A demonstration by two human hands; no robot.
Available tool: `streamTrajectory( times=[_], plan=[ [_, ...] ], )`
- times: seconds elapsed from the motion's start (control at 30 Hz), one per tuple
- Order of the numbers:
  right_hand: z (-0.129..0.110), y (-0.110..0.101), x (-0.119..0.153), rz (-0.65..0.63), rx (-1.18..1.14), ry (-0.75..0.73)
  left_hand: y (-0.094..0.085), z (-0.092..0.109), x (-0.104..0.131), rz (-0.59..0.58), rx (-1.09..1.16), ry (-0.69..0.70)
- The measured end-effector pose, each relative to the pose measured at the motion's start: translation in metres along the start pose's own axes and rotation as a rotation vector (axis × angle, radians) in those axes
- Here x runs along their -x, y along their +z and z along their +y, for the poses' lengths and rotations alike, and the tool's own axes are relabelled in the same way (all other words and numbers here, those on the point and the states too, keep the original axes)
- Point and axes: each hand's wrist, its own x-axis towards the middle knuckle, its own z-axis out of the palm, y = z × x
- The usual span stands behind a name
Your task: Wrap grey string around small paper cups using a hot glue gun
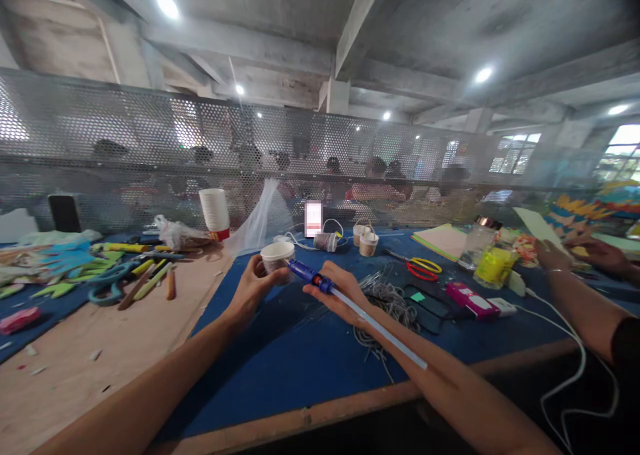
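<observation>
Blue-covered table (280, 368) under a mesh screen: left hand (253, 288) clamped on paper cup (277, 256) near mid-table, tilted toward glue gun (310, 276) gripped in right hand (337, 291), nozzle at rim.

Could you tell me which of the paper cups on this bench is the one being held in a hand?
It is the white paper cup in the left hand, nearest the camera. The two small cups farther back and the tall cup stack stand untouched on the bench.
</observation>
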Motion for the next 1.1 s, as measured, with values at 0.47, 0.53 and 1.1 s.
streamTrajectory(
  times=[0.47,0.53,1.1],
  plan=[
    [-0.0004,0.0007,-0.0008,-0.013,0.027,0.004,-0.0005,-0.0022,-0.0024,0.003,-0.011,0.015],
    [-0.0001,0.0011,-0.0007,-0.009,0.033,-0.008,-0.0008,-0.0031,-0.0027,0.000,-0.005,0.014],
    [-0.0025,-0.0005,-0.0006,0.006,0.047,-0.004,-0.0027,-0.0076,-0.0045,-0.016,0.003,0.022]
  ],
)
